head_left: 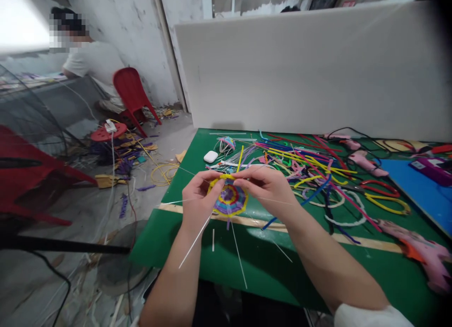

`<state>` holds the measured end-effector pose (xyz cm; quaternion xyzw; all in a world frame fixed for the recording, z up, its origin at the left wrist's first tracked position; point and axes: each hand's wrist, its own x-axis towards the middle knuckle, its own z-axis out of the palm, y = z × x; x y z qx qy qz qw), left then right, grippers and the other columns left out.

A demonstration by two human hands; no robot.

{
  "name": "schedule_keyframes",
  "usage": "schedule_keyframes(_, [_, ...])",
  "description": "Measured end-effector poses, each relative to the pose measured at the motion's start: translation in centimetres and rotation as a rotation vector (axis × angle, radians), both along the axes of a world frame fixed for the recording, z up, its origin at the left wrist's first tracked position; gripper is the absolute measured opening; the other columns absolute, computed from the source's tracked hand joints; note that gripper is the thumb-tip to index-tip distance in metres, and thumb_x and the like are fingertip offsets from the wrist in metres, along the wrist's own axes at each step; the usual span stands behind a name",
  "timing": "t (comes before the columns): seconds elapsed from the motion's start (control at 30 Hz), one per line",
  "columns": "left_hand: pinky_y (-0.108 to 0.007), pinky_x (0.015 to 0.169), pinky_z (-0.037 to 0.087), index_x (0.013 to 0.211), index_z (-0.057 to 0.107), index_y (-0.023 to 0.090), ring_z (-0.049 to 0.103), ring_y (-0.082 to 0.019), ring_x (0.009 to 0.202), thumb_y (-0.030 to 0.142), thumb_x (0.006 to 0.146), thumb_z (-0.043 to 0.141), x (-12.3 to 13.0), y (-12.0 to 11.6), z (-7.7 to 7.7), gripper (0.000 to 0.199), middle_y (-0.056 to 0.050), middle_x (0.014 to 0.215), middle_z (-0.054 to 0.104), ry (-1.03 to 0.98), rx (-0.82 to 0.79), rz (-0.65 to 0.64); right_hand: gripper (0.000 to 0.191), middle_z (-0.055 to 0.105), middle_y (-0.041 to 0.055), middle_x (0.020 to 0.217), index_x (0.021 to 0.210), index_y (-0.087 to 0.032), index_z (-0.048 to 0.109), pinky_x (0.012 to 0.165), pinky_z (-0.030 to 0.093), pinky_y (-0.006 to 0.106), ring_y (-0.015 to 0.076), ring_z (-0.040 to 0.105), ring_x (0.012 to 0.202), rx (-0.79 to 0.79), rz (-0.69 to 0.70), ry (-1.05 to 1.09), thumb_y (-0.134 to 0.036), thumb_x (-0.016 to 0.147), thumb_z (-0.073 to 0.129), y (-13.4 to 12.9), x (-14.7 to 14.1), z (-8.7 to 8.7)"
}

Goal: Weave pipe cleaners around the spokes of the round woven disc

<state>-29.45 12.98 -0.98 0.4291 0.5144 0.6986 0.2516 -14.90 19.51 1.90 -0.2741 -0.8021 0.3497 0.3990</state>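
Between my hands is a round woven disc (231, 207) of fuzzy pipe cleaners, with rings of purple, red, yellow and blue and a yellow outer edge. Thin pale spokes (240, 258) stick out from it in several directions. My left hand (198, 191) is closed on the disc's left and upper edge, thumb on the front. At the upper right edge my right hand (269, 186) pinches the yellow rim, fingertips together. A yellow pipe cleaner end (240, 158) stands up just above the rim. My fingers hide part of the disc's upper edge.
The green table (169, 242) carries tangled pipe cleaners (300, 162), a white case (211, 156), yellow-and-red-handled scissors (386, 202) and pink glue guns (418, 247). A white board (310, 72) stands behind. To the left are red chairs (132, 94), a seated person (93, 63) and floor scraps.
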Motion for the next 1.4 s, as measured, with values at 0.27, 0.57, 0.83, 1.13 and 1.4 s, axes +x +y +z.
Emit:
schedule_keyframes(0.27, [-0.016,0.059,0.048,0.081,0.064,0.020,0.061,-0.008,0.066,0.019,0.073,0.067,-0.1,0.0,-0.6,0.008,0.002,0.076,0.066,0.087,0.118,-0.006,0.023,0.069,0.0037,0.083,0.093,-0.020,0.071,0.058,0.047,0.024,0.0131,0.061,0.069,-0.175,0.099,-0.024,-0.032,0.075,0.066,-0.3,0.4,0.8])
schedule_keyframes(0.57, [-0.022,0.074,0.050,0.081,0.064,0.020,0.062,-0.013,0.087,0.015,0.076,0.064,-0.3,0.0,-0.7,0.008,-0.001,0.090,0.066,0.088,0.187,-0.124,0.016,0.067,0.0023,0.073,0.087,-0.018,0.072,0.050,0.042,0.020,0.0092,0.057,0.060,-0.139,0.054,0.022,-0.027,0.076,0.065,-0.3,0.3,0.5])
schedule_keyframes(0.83, [-0.021,0.075,0.049,0.080,0.066,0.019,0.061,-0.011,0.081,0.028,0.080,0.061,0.3,0.2,-0.5,0.010,-0.002,0.086,0.066,-0.172,0.103,-0.156,0.015,0.067,0.0021,0.071,0.088,-0.017,0.072,0.053,0.044,0.020,0.0090,0.057,0.060,-0.089,0.066,0.038,-0.022,0.077,0.064,-0.3,0.3,0.5])
schedule_keyframes(1.13, [-0.016,0.066,0.048,0.076,0.067,0.021,0.059,-0.007,0.069,0.029,0.072,0.070,0.6,0.3,-0.7,0.010,0.001,0.076,0.066,-0.253,0.081,-0.131,0.015,0.069,0.0031,0.075,0.089,-0.018,0.072,0.058,0.045,0.022,0.0114,0.060,0.067,0.019,0.066,0.018,-0.020,0.076,0.064,-0.2,0.5,0.4])
schedule_keyframes(1.4, [-0.017,0.068,0.050,0.083,0.071,0.024,0.062,-0.009,0.076,0.026,0.069,0.072,0.7,0.2,-0.6,0.014,-0.001,0.084,0.069,-0.201,0.076,-0.158,0.015,0.071,0.0039,0.077,0.090,-0.017,0.071,0.059,0.046,0.022,0.0114,0.061,0.068,0.058,0.082,0.057,-0.019,0.077,0.064,-0.3,0.5,0.5])
